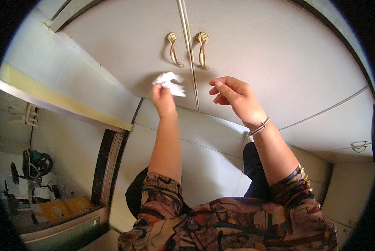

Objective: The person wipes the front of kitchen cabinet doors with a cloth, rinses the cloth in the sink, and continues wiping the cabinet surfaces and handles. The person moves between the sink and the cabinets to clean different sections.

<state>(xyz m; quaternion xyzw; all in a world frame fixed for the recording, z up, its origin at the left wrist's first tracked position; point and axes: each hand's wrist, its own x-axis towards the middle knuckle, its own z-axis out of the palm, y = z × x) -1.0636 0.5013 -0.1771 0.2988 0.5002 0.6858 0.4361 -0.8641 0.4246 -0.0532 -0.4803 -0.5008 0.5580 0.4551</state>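
My left hand (164, 100) pinches a crumpled white tissue or cloth (170, 83), blurred at its edges. It is in front of the left cabinet door (118, 44), below a brass-coloured pull handle (174, 50). My right hand (233, 95) holds nothing; its fingers are bent and slightly apart before the right cabinet door (269, 47). A matching brass-coloured handle (202, 50) sits above that hand, apart from it. Both doors are closed, and a metal strip (187, 47) runs along the seam between them. A bracelet (259, 128) circles my right wrist.
A light wall (65, 69) and a doorway frame (112, 157) stand on the left. Beyond it are a wheeled vehicle (36, 172) and a yellow-orange package (61, 210). Another cabinet with a handle (360, 146) is at right. Pale floor tiles (206, 169) lie below.
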